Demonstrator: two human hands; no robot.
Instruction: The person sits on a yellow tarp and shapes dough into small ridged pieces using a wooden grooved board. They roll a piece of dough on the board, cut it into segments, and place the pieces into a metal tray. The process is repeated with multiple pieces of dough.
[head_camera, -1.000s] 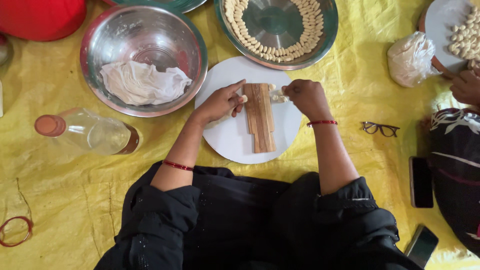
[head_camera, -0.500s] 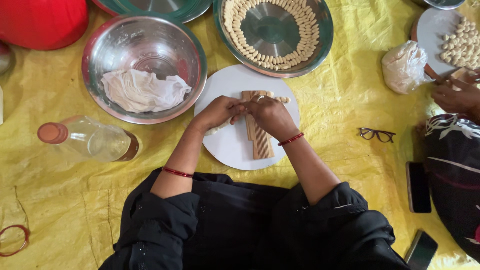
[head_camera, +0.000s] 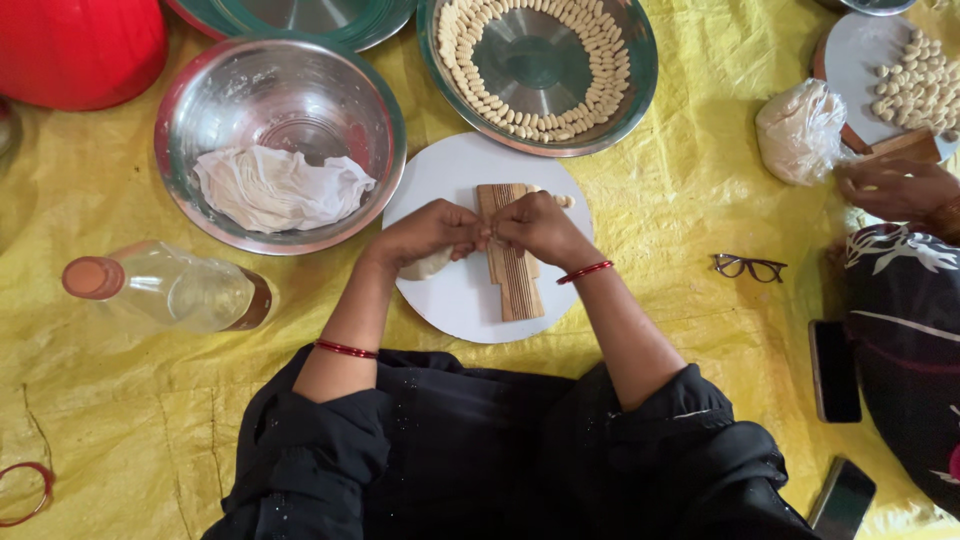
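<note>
My left hand (head_camera: 425, 233) and my right hand (head_camera: 540, 228) meet fingertip to fingertip over a ridged wooden board (head_camera: 512, 272) that lies on a round white plate (head_camera: 455, 300). A lump of pale dough (head_camera: 425, 265) sits under my left hand, which is closed over it. My right hand pinches at the dough where the fingers meet. A small shaped dough piece (head_camera: 564, 200) lies on the plate beside the board's top. Beyond the plate stands a steel dish (head_camera: 640, 70) ringed with several shaped dough pieces (head_camera: 520, 120).
A steel bowl (head_camera: 200, 90) holds a white cloth (head_camera: 275, 187). A capped bottle (head_camera: 165, 290) lies at left, eyeglasses (head_camera: 750, 267) at right. Another person's hand (head_camera: 895, 187), a bagged dough lump (head_camera: 800, 130), a plate of pieces (head_camera: 915, 85) and two phones (head_camera: 835, 370) sit at right.
My right hand has moved left from the board's right side to meet my left hand over the board. The view has shifted slightly.
</note>
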